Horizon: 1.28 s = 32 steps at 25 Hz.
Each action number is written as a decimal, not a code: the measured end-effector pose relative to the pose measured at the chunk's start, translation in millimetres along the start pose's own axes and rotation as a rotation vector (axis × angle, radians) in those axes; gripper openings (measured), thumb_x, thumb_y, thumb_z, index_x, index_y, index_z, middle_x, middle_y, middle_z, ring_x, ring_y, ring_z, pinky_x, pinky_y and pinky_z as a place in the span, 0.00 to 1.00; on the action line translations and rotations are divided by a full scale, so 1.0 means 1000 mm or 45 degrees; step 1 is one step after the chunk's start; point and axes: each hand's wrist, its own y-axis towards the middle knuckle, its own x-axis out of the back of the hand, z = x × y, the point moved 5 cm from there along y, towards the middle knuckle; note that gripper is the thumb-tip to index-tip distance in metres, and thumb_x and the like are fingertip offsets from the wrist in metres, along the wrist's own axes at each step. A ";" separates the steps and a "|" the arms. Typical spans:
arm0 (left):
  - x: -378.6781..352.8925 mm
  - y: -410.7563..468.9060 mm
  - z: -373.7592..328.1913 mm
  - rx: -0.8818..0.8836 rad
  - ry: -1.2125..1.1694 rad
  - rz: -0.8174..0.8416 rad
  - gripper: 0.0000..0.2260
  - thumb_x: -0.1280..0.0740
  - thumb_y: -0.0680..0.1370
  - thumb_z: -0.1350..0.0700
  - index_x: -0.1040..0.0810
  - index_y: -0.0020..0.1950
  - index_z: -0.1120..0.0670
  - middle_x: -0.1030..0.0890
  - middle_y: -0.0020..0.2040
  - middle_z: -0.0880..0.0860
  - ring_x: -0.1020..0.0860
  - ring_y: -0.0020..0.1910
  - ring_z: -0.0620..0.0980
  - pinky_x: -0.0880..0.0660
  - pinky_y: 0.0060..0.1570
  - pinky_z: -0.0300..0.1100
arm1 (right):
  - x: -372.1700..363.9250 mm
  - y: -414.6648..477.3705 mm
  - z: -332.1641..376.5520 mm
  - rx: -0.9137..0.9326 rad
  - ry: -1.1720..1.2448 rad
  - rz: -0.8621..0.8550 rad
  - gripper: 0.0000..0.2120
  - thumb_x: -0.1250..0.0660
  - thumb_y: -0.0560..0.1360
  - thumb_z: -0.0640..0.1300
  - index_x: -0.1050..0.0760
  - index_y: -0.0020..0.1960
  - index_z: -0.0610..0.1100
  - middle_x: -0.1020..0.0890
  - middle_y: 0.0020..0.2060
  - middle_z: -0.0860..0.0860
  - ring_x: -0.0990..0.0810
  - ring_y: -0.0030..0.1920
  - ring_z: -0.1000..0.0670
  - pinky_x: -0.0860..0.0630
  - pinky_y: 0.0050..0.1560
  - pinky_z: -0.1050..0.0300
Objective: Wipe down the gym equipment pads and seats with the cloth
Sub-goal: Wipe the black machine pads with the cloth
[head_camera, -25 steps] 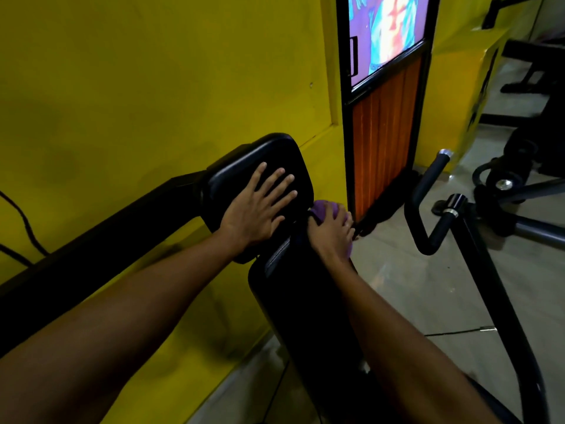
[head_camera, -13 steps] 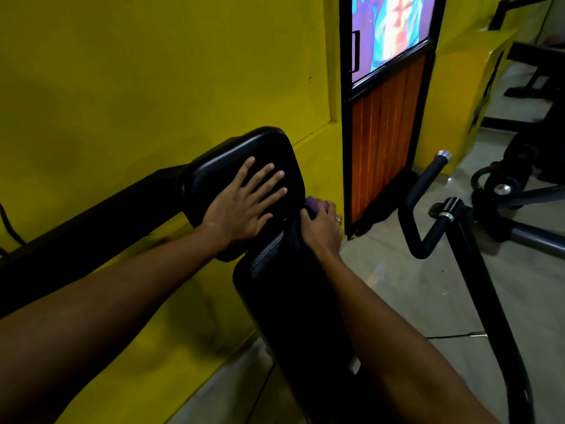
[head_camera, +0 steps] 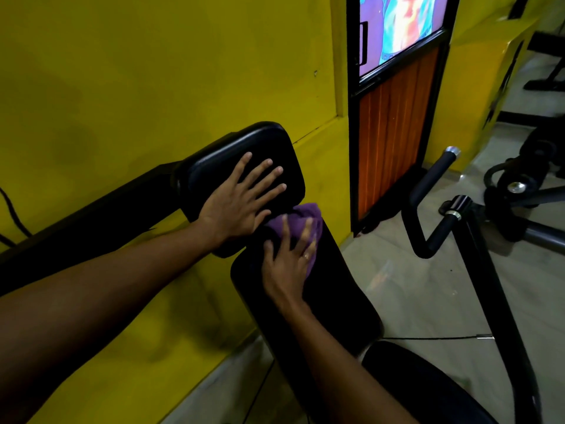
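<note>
Against a yellow wall, matte and smudged, one black exercise machine stands on a pale, faintly glossy floor. To the right of the wall is one black-framed door, with a ribbed orange panel below and a bright, colourful picture above. A single thick metal beam runs along the wall to the machine.

The machine has three dark, smooth, vinyl-looking cushions. They are a long pad with rounded corners, a rounded seat at its near end, and a small pad, a soft-cornered rectangle at the beam's tip. One curved handle with a foam grip and a chrome cap rises to the right. Further dark gear sits at the far right, too dim to make out.

Both of the person's hands are in view. The left hand lies flat on the small pad, fingers straight and spread. The right hand presses down with straight, parted fingers on the one purple cloth. The cloth is soft and bunched, and sits at the long pad's top edge, just under the small pad's lower corner. One ring shows on a right finger.
</note>
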 end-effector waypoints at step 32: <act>-0.007 -0.032 -0.018 -0.230 -0.003 0.023 0.28 0.60 0.83 0.42 0.56 0.82 0.51 0.55 0.82 0.58 0.57 0.81 0.61 0.60 0.76 0.63 | -0.016 -0.046 -0.046 0.063 -0.084 -0.047 0.31 0.46 0.81 0.65 0.40 0.80 0.53 0.56 0.83 0.45 0.50 0.80 0.34 0.39 0.76 0.33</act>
